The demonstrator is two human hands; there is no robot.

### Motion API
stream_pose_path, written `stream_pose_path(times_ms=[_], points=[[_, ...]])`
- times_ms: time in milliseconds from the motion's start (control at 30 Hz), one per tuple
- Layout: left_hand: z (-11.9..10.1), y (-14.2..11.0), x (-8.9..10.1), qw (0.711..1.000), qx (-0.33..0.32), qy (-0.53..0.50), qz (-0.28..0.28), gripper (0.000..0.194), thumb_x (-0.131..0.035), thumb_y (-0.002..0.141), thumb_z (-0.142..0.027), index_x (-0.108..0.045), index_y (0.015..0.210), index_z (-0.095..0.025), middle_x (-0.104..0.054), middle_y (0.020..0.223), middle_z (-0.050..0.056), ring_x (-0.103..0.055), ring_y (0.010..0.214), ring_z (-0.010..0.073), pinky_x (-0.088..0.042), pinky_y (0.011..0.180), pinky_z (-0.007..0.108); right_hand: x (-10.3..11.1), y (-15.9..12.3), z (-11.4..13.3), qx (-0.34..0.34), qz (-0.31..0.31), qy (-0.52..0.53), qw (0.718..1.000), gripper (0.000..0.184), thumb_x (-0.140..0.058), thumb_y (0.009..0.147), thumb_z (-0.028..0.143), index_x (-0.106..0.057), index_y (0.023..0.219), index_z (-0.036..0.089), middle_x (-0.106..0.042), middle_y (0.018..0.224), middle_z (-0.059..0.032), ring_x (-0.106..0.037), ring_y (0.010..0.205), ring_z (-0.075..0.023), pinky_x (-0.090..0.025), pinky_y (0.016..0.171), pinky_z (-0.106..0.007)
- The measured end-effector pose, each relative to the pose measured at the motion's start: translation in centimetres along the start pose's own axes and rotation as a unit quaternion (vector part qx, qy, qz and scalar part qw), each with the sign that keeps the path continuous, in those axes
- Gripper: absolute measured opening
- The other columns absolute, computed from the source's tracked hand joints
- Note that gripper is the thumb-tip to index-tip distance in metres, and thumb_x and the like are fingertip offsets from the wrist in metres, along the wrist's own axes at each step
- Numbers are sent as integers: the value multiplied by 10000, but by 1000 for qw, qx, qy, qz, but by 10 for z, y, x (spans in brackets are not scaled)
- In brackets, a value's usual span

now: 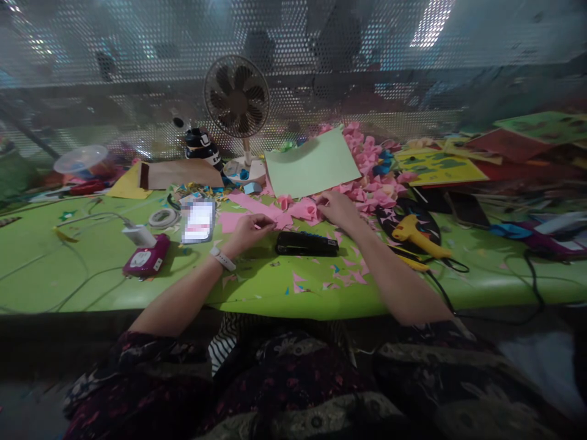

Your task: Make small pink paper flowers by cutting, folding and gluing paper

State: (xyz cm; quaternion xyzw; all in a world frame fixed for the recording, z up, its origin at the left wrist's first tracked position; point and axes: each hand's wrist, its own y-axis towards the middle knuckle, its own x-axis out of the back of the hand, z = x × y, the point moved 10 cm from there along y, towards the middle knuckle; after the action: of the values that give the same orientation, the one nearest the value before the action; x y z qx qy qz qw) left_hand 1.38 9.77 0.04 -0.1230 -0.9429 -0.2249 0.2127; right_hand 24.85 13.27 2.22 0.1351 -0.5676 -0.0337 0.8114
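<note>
Left hand (251, 233): wearing a white wristband (222, 259); fingers curling inward, thumb and fingertips nearly meeting; whether they are pinching a scrap, cannot tell.

Right hand (338, 211): fingers bending loosely, the tips reaching the right edge of a folded pink paper piece (304, 211); whether they are gripping or merely touching it, cannot tell. The piece is lying between the two hands, nearer the right.

Black stapler (307, 244): lying lengthwise on the near side of the pink piece, between the forearms.

Pink paper strips (232, 222): lying flat, just beyond the left hand.

Pink scraps (353, 278): scattering over the near part of the green tabletop (270, 293).

Pale green sheet (312, 164): sloping beyond the hands, bordering a heap of pink paper flowers (367, 146).

Yellow glue gun (415, 234): resting to the right of the right forearm.

Phone (198, 221): showing a lit screen, lying left of the left hand.

Purple socket block (149, 260): carrying a white charger (139, 236), farther left.

Fan (237, 101): standing beyond the strips, beside a black bottle (202, 146).

Perforated panel (302, 36): rising behind all.
</note>
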Motion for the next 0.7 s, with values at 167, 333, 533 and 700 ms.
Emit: stream_pose_path(times_ms=[167, 333, 533, 700], points=[[-2, 0, 1, 1000, 1, 2, -4, 234, -713, 790, -408, -775, 839, -188, -765, 819, 83, -671, 686, 181, -518, 632, 290, 10, -2, 14, 47, -28, 40, 998, 173, -531, 881, 220, -676, 961, 174, -675, 1075, -109, -607, 972, -236, -451, 817, -341], [-3, 0, 1, 1000, 2, -1, -10, 219, -718, 777, -397, -775, 817, -189, -765, 800, 78, -669, 672, 180, -514, 621, 288, 23, -1, 7, 21, -64, 31, 997, 209, -513, 883, 192, -651, 1039, 174, -673, 1107, -129, -606, 988, -269, -459, 848, -378], [-3, 1, 1, 1000, -5, 7, -6, 228, -707, 785, -404, -777, 820, -191, -766, 808, 82, -679, 683, 186, -522, 631, 293, 23, 4, -22, -41, -48, -35, 997, 256, -544, 834, 151, -667, 1058, 169, -664, 1136, -141, -607, 1029, -284, -467, 830, -365], [-5, 1, 1, 1000, -15, 4, -9, 219, -698, 789, -399, -776, 817, -196, -770, 807, 75, -681, 685, 187, -530, 635, 297, 13, 3, -22, -44, -4, -70, 997, 240, -594, 781, 182, -682, 1003, 163, -686, 1099, -135, -623, 1004, -279, -470, 796, -344]])
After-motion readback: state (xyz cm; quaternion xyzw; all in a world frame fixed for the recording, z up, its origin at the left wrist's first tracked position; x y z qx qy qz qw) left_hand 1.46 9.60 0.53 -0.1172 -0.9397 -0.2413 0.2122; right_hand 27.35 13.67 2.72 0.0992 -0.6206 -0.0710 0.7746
